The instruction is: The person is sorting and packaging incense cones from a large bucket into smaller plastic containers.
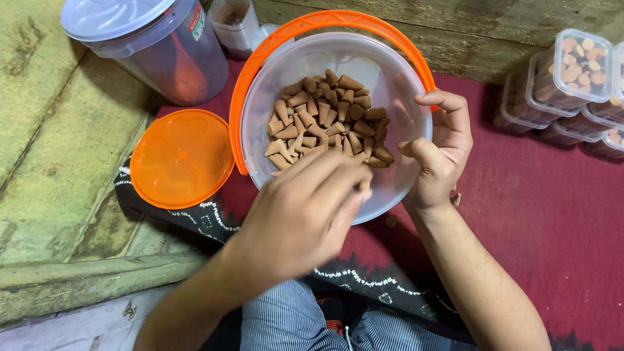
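A clear plastic bucket (286, 71) with an orange handle (338, 18) sits in front of me, holding several small brown cones (328, 120). My left hand (302, 218) reaches over its near rim with fingers pinched together on a cone at the tips. My right hand (439, 153) grips the bucket's right rim, thumb inside and fingers curled over the edge.
An orange lid (182, 158) lies left of the bucket. A big clear jar (156, 45) with a clear lid stands at the back left. Stacked small clear boxes (572, 71) filled with cones sit at the right on a dark red cloth (552, 208). A loose cone (390, 221) lies by the bucket.
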